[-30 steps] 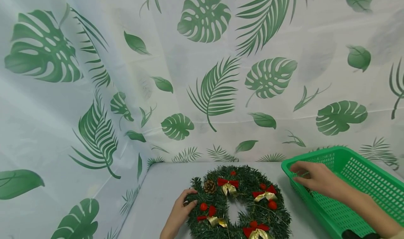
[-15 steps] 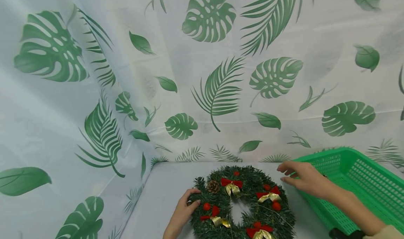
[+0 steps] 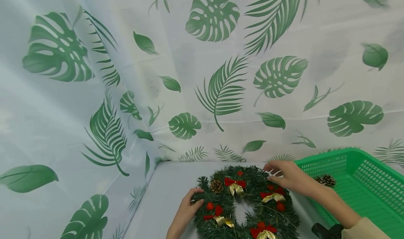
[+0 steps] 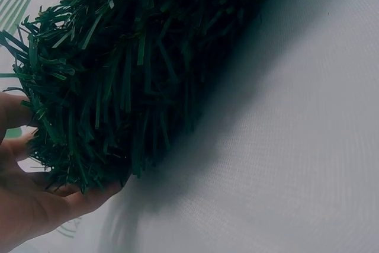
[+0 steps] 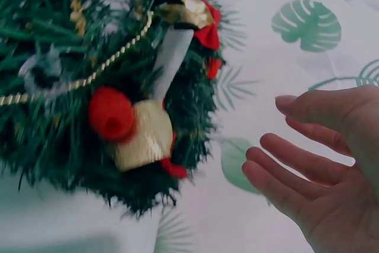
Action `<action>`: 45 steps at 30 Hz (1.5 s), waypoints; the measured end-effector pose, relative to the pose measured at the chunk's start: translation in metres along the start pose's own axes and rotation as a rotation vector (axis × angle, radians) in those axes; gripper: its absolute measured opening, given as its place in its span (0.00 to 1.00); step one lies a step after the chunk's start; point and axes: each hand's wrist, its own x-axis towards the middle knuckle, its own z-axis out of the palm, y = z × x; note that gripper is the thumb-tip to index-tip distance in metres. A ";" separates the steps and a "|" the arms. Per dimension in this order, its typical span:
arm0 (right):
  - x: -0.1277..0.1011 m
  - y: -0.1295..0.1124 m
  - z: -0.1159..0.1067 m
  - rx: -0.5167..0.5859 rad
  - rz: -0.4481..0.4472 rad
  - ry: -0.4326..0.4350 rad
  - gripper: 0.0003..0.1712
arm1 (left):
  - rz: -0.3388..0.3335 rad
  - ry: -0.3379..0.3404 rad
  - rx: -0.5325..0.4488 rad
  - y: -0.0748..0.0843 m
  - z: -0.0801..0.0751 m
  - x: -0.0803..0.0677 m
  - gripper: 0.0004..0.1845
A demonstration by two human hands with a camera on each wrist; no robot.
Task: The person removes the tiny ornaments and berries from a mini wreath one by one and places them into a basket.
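Head view: green artificial-pine wreath with red bows [image 3: 246,204] is steadied flat on the white tabletop [image 3: 167,193] by the gripping left hand [image 3: 186,211], right hand [image 3: 287,177] held open over its far rim.

Wreath [image 3: 247,204]: round, dark green needles, open centre
Trim: red and gold bows, red berries, a pine cone [image 3: 216,186], thin gold bead string
Pose: flat on the white table, its near edge cut off by the frame
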 end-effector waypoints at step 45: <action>0.093 -0.054 0.121 0.104 -0.115 -0.281 0.25 | 0.009 0.022 0.022 -0.001 0.002 0.001 0.17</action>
